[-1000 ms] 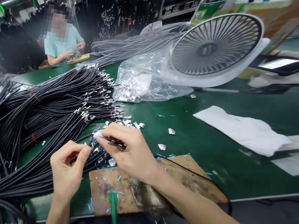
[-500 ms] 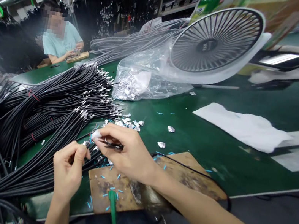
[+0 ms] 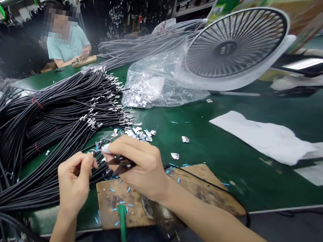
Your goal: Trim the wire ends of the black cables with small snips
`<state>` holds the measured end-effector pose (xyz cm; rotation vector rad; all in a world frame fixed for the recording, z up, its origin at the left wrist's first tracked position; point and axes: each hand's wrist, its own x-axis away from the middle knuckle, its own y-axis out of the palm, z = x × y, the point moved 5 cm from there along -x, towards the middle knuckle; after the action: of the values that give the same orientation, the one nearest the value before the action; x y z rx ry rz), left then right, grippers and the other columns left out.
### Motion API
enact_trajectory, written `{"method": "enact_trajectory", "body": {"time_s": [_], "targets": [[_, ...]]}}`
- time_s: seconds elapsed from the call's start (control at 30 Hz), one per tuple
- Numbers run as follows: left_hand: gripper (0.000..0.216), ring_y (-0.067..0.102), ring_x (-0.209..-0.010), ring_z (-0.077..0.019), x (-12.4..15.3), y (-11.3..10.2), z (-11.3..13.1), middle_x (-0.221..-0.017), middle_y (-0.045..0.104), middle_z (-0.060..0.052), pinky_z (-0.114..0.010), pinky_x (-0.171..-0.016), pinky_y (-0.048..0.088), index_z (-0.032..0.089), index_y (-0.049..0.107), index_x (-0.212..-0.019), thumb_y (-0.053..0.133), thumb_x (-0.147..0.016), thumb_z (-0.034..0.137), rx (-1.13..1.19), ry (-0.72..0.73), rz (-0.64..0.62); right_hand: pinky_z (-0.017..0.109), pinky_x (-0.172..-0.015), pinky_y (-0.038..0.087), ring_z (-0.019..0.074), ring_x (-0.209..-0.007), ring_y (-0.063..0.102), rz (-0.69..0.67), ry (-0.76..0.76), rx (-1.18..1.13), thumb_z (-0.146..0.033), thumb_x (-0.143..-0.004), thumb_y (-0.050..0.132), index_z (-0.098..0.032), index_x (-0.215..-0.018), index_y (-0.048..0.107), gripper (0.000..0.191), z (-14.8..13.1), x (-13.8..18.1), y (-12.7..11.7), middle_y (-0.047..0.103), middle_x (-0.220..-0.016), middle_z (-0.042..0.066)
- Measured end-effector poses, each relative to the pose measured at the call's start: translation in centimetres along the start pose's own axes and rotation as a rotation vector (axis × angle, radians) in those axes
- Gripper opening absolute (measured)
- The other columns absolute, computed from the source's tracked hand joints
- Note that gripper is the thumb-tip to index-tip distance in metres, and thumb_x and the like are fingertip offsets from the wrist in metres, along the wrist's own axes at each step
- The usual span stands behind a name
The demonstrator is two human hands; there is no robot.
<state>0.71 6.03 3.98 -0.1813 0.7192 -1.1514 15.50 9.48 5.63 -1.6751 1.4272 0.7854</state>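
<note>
The left hand [image 3: 74,180], just left of the wooden board [image 3: 107,203], pinches a black cable [image 3: 95,153] between thumb and fingers; the cable's end, with thin colored wires [image 3: 97,146] spread apart, projects past the fingertips beyond the board's left corner. The right hand [image 3: 142,165], above the board, is closed around a dark hand tool [image 3: 124,163]; whether its blades are apart cannot be told. A white fingertip cover [image 3: 106,148] on this hand sits just beside the wires. The right hand and forearm screen part of the board. Bundled black cables [image 3: 55,119], tied with red bands, occupy the area left of the board and crowd the left hand. Silver foil scraps [image 3: 141,133] lie beyond the board; past them rest a clear plastic bag [image 3: 178,95] and a round fan [image 3: 234,46]. A green-handled tool [image 3: 122,218] crosses the board's near edge among blue clippings [image 3: 111,190]
</note>
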Motion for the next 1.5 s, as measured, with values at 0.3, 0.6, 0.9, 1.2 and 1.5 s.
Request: {"method": "enact_trajectory", "body": {"time_s": [0.3, 0.6, 0.9, 1.2, 1.5], "targets": [[0.009, 0.053, -0.055, -0.0092, 0.3, -0.6, -0.1, -0.06, 0.059, 0.002, -0.018, -0.05, 0.04, 0.018, 0.067, -0.068, 0.064, -0.075, 0.021, 0.049, 0.107, 0.141, 0.02, -0.047, 0.039, 0.0083, -0.051, 0.049, 0.067, 0.352, -0.052, -0.012, -0.071, 0.06, -0.013, -0.066, 0.065, 0.007, 1.0, -0.6, -0.3, 0.057, -0.058, 0.0], [0.006, 0.053, -0.052, -0.0093, 0.3, -0.5, 0.3, -0.06, 0.059, 0.002, -0.019, -0.047, 0.04, 0.018, 0.067, -0.069, 0.065, -0.074, 0.021, -0.005, 0.152, 0.156, 0.019, -0.044, 0.035, 0.0068, -0.047, 0.044, 0.087, 0.36, -0.059, -0.011, -0.07, 0.056, -0.013, -0.062, 0.065, 0.011, 0.7, -0.8, -0.6, 0.056, -0.054, -0.001], [0.007, 0.054, -0.056, -0.0108, 0.6, -0.6, 0.2, -0.063, 0.06, 0.001, -0.02, -0.048, 0.039, 0.019, 0.067, -0.071, 0.064, -0.076, 0.023, -0.049, 0.167, 0.189, 0.022, -0.051, 0.045, 0.0107, -0.056, 0.055, -0.007, 0.112, 0.069, -0.012, -0.074, 0.06, -0.014, -0.074, 0.065, 0.005, 0.3, 0.2, -0.3, 0.062, -0.063, 0.002], [0.011, 0.052, -0.053, -0.0125, 0.7, -0.2, 0.4, -0.063, 0.062, -0.001, -0.025, -0.047, 0.04, 0.02, 0.068, -0.072, 0.062, -0.078, 0.025, -0.03, 0.151, 0.107, 0.02, -0.044, 0.037, 0.0082, -0.046, 0.048, -0.064, 0.401, -0.11, -0.015, -0.071, 0.056, -0.014, -0.057, 0.064, 0.016, 1.3, -0.2, -0.3, 0.059, -0.052, 0.0], [0.012, 0.055, -0.059, -0.012, 0.4, -0.4, 0.3, -0.063, 0.061, 0.001, -0.022, -0.052, 0.042, 0.02, 0.066, -0.07, 0.059, -0.08, 0.02, -0.041, 0.262, 0.018, 0.017, -0.031, 0.014, 0.0023, -0.031, 0.024, -0.431, 1.061, -0.648, -0.021, -0.068, 0.052, -0.012, -0.048, 0.058, 0.023, 3.2, 1.9, 2.8, 0.043, -0.034, -0.006]]}}
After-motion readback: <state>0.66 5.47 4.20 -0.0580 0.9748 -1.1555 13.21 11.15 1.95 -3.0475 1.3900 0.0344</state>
